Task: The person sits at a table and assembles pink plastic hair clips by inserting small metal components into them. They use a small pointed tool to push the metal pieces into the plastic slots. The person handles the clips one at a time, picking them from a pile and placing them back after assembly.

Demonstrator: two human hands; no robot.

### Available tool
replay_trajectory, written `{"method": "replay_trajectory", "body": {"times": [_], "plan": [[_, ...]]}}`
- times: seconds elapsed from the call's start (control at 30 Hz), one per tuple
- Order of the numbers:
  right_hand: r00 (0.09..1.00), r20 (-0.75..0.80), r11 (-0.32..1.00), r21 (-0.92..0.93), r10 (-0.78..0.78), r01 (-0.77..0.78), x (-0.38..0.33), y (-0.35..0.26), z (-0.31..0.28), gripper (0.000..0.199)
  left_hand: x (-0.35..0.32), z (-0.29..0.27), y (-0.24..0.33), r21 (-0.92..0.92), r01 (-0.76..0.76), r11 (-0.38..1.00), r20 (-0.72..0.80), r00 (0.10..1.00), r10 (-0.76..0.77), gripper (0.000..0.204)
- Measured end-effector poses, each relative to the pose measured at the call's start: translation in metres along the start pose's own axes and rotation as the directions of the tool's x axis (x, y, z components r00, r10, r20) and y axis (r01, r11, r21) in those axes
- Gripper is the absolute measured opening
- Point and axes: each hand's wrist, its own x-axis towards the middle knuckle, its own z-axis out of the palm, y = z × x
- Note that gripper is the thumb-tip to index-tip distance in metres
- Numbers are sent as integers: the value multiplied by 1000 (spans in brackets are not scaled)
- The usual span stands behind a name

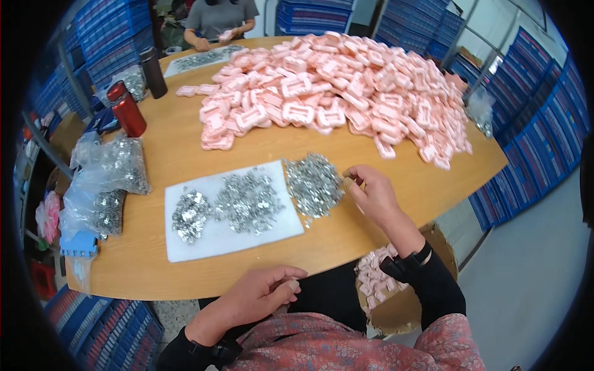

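My right hand is at the right edge of a loose heap of small shiny metal pieces on the table. Its thumb and fingertips are pinched together; whatever lies between them is too small to make out. My left hand hovers at the table's front edge, above my lap, with its fingers curled in and the thumb against them. What it holds, if anything, is hidden. Left of the heap lies a white foam sheet bearing a smaller metal pile and a wider one.
A large mound of pink plastic cases covers the table's far side. Bags of metal parts, a red flask and a dark bottle stand at left. Beneath the front edge sits a carton of pink pieces. A person works opposite.
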Motion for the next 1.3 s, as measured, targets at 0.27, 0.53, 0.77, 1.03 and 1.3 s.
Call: {"method": "replay_trajectory", "body": {"times": [0.27, 0.53, 0.77, 1.03, 1.3], "plan": [[947, 215, 925, -248, -238, 289, 128, -23, 58, 27, 63, -134, 47, 684, 1, 730, -400, 836, 375, 32], [810, 213, 714, -386, -547, 584, 197, -61, 140, 63, 164, -263, 4, 873, 351, 340, -489, 630, 604, 52], [820, 420, 717, -421, -389, 556, 219, -56, 139, 52, 147, -246, 9, 850, 295, 437, -499, 719, 484, 53], [886, 270, 810, -368, -377, 456, 192, -66, 119, 53, 127, -235, 4, 784, 237, 574, -583, 597, 550, 52], [920, 247, 934, 268, -305, 237, 66, -133, 66, 54, 77, -90, 31, -422, -464, 779, -512, 831, 218, 52]]}}
